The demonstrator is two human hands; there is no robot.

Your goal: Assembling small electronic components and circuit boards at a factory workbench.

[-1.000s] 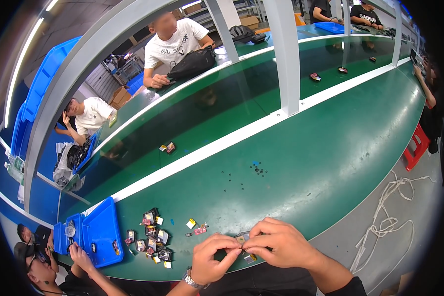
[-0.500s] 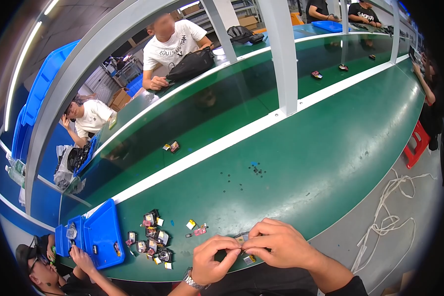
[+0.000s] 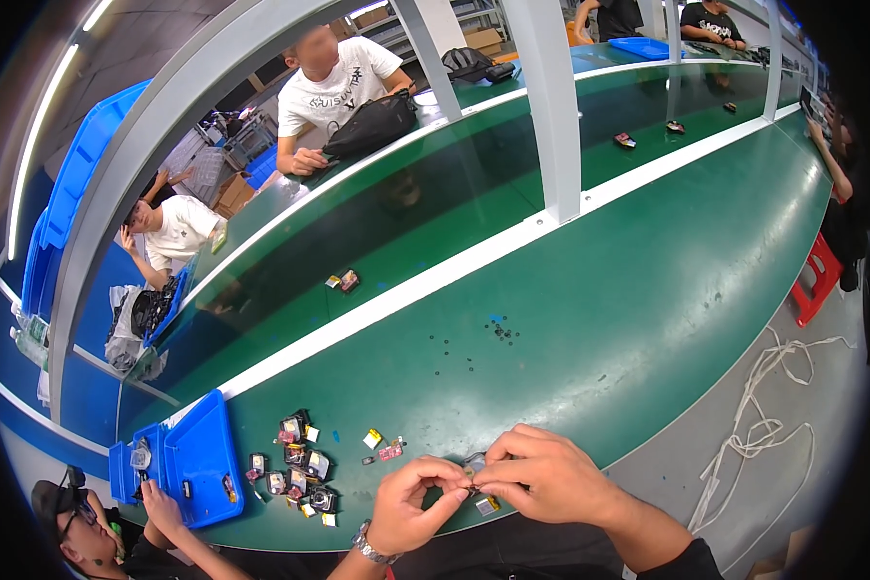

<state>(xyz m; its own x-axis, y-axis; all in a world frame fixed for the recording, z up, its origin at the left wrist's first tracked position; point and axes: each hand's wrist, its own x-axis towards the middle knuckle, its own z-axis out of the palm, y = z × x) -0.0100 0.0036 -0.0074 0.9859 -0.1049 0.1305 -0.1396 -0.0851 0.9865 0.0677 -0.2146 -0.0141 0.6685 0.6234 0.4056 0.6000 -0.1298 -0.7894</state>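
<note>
Looks down from the wearer's head, through the left one of two fisheye lenses worn side by side. Faces forward across the surface (image 3: 628, 290), upright and unmirrored. Takes in the left hand (image 3: 420, 503) and right hand (image 3: 546, 478) closest, around 6 o'clock, with forearms entering at half past 6 and 5 o'clock. Reaches past the white rail (image 3: 377, 306) to people much farther off, between 1 and 2 o'clock. Spans widely, from the lamp (image 3: 43, 145) at 10 o'clock and tray (image 3: 198, 447) at 8 to the stool (image 3: 825, 268) at 3. Bends straight edges toward the rim, darkening into black corners. Shows the surface slantwise, from 8 o'clock up to 2.
</note>
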